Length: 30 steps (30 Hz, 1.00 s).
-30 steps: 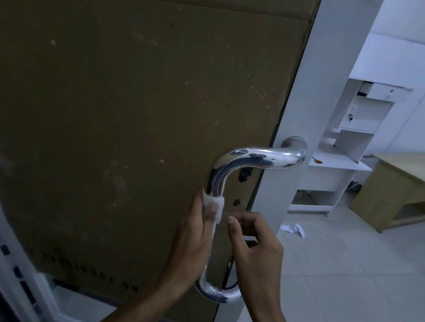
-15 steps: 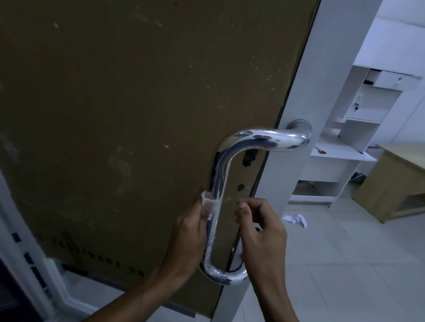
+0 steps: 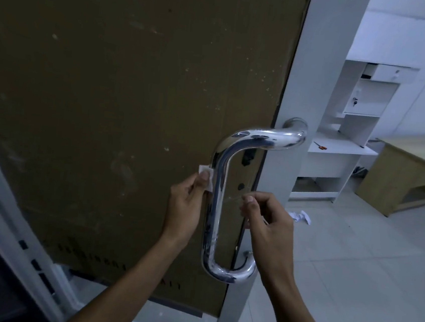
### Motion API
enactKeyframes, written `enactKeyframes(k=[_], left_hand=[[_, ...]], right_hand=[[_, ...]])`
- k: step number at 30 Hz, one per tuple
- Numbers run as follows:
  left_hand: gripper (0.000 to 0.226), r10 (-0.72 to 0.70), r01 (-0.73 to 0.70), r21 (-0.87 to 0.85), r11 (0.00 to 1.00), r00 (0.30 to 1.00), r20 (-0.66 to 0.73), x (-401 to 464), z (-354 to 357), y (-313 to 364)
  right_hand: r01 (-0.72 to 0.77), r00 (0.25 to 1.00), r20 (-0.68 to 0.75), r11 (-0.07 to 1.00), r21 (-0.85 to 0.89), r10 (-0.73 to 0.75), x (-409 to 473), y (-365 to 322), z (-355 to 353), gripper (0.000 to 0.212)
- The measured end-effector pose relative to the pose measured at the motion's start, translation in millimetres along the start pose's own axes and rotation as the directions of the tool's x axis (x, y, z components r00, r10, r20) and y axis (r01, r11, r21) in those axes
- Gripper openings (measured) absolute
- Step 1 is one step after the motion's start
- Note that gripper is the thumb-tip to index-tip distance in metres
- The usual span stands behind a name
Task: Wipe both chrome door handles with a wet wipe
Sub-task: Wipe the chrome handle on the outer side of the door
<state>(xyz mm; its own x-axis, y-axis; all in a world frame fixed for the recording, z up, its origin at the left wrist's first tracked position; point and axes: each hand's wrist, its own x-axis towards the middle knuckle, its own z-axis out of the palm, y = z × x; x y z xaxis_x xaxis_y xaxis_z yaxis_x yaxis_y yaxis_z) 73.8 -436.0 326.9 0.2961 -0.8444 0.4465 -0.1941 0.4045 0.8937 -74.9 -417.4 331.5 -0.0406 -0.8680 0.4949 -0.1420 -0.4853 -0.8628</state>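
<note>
Left hand point(image 3: 185, 205) pinches wet wipe point(image 3: 206, 176) against chrome handle point(image 3: 216, 200) shaft, right hand point(image 3: 265, 219) curled beside handle, contents unclear; next: slide wipe along.

A cardboard sheet point(image 3: 123, 104) covers the door's face, speckled with pale spots, beside the white door frame point(image 3: 317, 75). Beyond it lies a dim room with white walls point(image 3: 416, 32) and a pale tiled floor point(image 3: 356, 275) (one bright glint low at right). A white shelving desk unit point(image 3: 352, 118) stands against the wall, a light wooden desk point(image 3: 412, 171) just beside it. Crumpled paper point(image 3: 301, 217) lies on the tiles.
</note>
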Motion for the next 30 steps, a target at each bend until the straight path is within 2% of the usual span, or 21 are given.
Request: enactKeyframes(k=[3,6,12,16,22,27,30], left_hand=[[0.043,-0.113,0.111,0.022,0.994,0.985,0.133,-7,-8,-18],[0.046,-0.197,0.207,-0.010,0.978,0.943,0.268,-11,-13,-28],[0.047,-0.245,0.328,-0.118,0.937,0.860,0.447,10,-15,-20],[0.051,-0.223,0.363,-0.150,0.920,0.798,0.560,25,-14,-11],[0.051,-0.179,0.387,-0.178,0.904,0.724,0.667,39,-8,0],[0.045,-0.154,0.332,-0.123,0.935,0.694,0.704,32,-8,-13],[0.040,-0.206,0.356,-0.082,0.931,0.696,0.688,20,-14,-27]], right_hand=[[-0.008,1.000,0.022,1.000,-0.007,0.008,-1,3,-2,0.013],[0.003,0.999,0.043,1.000,-0.020,-0.002,-2,7,0,0.015],[-0.012,0.999,0.043,0.999,-0.048,0.014,0,10,1,0.019],[-0.028,0.999,0.038,0.999,-0.032,0.029,3,10,-2,0.016],[-0.041,0.998,0.036,0.998,-0.045,0.043,2,11,-1,0.016],[-0.009,0.998,0.058,0.999,-0.031,0.011,0,11,1,0.020],[-0.052,0.996,0.065,0.998,-0.032,0.054,0,15,1,0.015]])
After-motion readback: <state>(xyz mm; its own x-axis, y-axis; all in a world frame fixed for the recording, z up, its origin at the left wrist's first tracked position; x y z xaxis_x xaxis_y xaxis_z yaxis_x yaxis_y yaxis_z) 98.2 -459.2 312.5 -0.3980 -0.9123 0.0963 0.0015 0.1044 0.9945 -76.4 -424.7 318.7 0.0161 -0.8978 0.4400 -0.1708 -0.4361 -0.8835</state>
